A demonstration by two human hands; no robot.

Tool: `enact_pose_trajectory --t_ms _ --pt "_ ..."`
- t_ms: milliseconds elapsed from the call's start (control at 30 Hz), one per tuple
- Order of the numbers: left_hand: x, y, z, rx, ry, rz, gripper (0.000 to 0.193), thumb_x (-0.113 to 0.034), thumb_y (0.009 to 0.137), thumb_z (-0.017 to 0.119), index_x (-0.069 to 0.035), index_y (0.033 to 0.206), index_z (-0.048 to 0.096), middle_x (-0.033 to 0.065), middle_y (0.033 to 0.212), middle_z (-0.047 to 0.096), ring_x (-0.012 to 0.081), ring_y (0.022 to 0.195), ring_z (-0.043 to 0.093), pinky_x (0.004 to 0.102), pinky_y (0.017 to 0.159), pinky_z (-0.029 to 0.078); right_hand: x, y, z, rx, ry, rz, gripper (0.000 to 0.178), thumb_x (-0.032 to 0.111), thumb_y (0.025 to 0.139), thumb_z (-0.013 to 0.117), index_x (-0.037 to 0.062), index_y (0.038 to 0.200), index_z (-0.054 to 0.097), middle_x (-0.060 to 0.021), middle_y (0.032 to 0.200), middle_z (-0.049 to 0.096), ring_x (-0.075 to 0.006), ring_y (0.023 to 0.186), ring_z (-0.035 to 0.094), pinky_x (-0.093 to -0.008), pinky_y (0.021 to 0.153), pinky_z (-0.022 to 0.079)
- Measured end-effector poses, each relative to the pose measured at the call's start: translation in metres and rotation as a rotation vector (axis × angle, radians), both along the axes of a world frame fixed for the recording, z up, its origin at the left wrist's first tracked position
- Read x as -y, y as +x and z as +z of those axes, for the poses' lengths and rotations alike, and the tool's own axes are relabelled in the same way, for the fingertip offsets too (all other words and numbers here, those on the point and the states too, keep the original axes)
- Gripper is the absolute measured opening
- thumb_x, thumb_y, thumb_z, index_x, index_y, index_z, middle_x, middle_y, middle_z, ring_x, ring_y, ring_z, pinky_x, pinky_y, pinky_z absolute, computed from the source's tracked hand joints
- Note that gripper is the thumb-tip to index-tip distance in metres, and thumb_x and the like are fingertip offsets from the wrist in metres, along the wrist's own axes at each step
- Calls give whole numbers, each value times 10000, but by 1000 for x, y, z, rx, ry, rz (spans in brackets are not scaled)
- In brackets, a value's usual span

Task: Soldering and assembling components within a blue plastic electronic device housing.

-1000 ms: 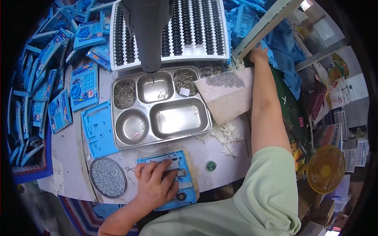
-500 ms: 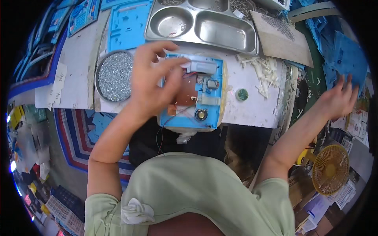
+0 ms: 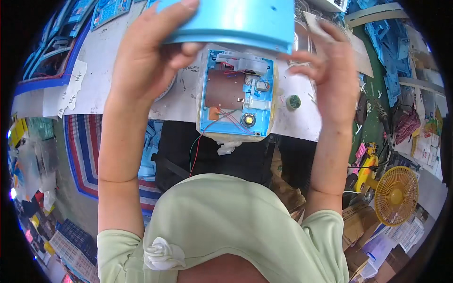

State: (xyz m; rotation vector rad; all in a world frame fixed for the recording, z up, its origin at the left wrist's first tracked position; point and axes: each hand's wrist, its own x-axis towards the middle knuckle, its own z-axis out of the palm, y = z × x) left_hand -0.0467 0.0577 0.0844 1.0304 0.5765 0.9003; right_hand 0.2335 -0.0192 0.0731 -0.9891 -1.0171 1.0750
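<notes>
A blue plastic cover is raised over the far part of the bench. My left hand is closed on its left end, thumb on the upper face and fingertips curled under the lower edge. By the cover's right corner is my right hand, slightly blurred, its fingers apart. Whether a fingertip touches that corner is hard to tell. Below the cover lies an open blue housing with a brown circuit board, a small round speaker and thin wires. Red and green wires trail over its near edge.
A small green round object sits right of the housing. The raised cover hides much of a metal tray. Blue plastic parts are piled at the far right. A yellow fan stands at the lower right.
My right hand has come from the far-right pile back to the bench, and the blue cover is now up in front. My left hand has left the housing and gripped the cover.
</notes>
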Motion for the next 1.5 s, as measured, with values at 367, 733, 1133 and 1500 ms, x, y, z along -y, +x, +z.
enact_pose_trajectory --t_ms 367,733,1133,1500 --pt "65 15 -45 -875 587 92 936 -183 825 831 -14 1598 330 41 772 612 115 633 555 265 589 442 94 -35 -43 776 -201 -98 615 75 989 632 -9 1536 362 -51 613 574 -151 546 571 -287 574 457" --pt "70 5 -60 -965 537 19 794 -200 822 802 -68 1530 468 49 684 560 158 580 520 289 559 435 92 -35 -66 801 -264 47 448 141 1006 620 52 1426 492 -80 620 555 -220 521 545 -343 552 435" --pt "110 -10 -83 -990 538 175 620 -205 897 775 0 1438 552 83 640 516 237 555 539 371 546 450 90 -44 -51 1286 -119 157 579 91 978 632 52 1528 456 -200 749 655 -358 629 645 -434 633 515" --pt "63 -66 -83 -858 460 223 201 -73 906 730 -35 1100 763 1 829 639 120 763 603 294 679 471 73 -49 -21 1660 -203 359 613 159 948 655 26 1514 461 -173 622 621 -367 551 630 -472 555 506"
